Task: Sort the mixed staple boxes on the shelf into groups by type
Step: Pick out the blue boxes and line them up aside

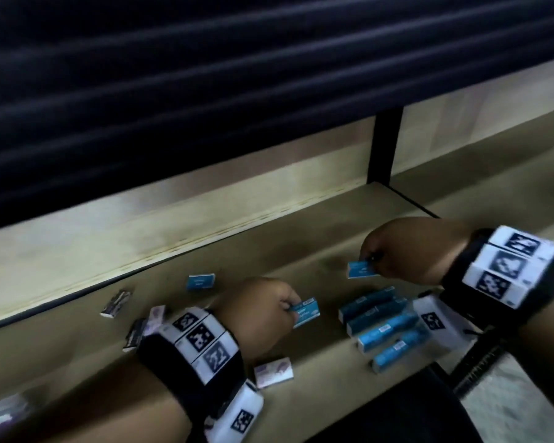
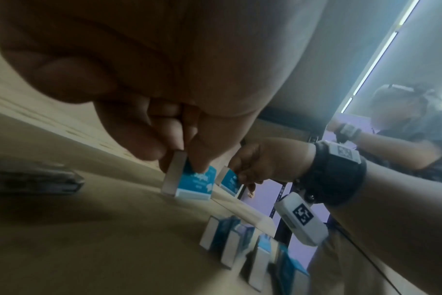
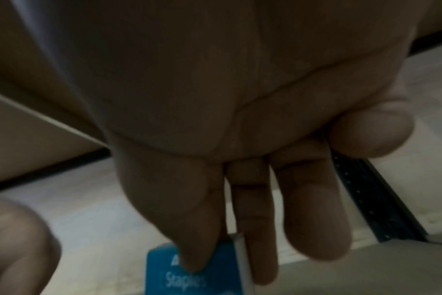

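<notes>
On the shelf [image 1: 301, 257], the left hand [image 1: 256, 314] pinches one blue staple box [image 1: 306, 312] between thumb and fingers, and the right hand [image 1: 410, 247] pinches another blue box [image 1: 360, 270]; a row of blue boxes [image 1: 381, 330] stands near the front edge, pale boxes [image 1: 274, 371] lying left.

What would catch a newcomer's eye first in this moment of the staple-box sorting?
Both hands at once: the left hand and the right hand each pinch a blue staple box above the shelf. Between and just below them, near the front edge, stands a neat row of blue boxes. Pale and dark boxes lie scattered to the left.
</notes>
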